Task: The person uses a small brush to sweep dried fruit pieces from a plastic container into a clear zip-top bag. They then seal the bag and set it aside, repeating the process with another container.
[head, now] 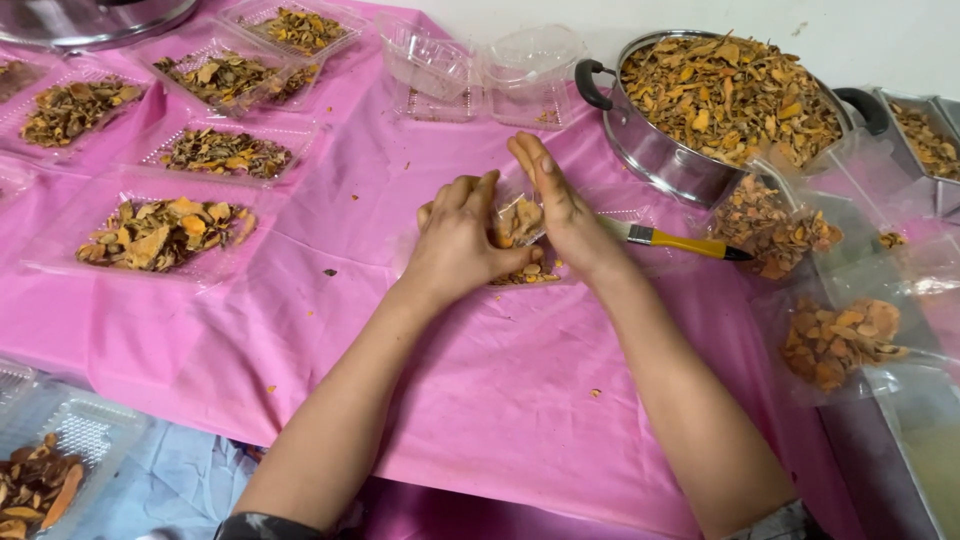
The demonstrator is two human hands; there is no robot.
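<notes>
Two bare hands meet at the middle of a pink tablecloth (480,400), cupped together around a small heap of dried orange-brown chips (520,225) lying in a clear plastic tray (620,212) – the left hand (460,240) pressed flat over the heap from one side, the right hand (555,200) set on edge against the other, fingers straight. Whether either hand actually grips any pieces cannot be told. Just beside the right wrist lies a paintbrush (675,240) with a yellow handle, its bristles touching the tray. Beyond it stands a steel pot (650,150) with black handles, heaped with the same chips, and near that two clear bags (800,235) of them – one resting against the pot. Behind the hands sit two empty clear containers (480,60). Well to the left, five filled trays (165,230) are spread over the cloth, and another one (60,460) lies at the lower left corner
</notes>
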